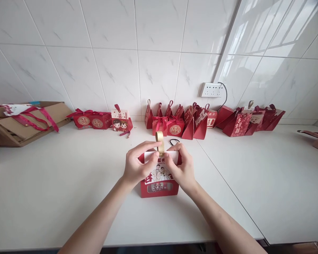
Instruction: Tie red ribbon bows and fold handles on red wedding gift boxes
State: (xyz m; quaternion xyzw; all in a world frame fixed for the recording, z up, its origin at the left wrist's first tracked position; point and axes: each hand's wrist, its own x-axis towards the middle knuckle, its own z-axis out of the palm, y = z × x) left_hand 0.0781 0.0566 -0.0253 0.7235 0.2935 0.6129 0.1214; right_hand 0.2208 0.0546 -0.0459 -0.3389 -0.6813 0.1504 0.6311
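Left hand [136,166], right hand [182,170] (on box [159,188])

A single view is given, taken from the head and aimed forward and down across the white counter [69,197] toward the tiled wall [116,70] at 12 o'clock. The left hand [136,165] and right hand [181,169] are seen close, mid-frame, with forearms entering from 7 and 5 o'clock.
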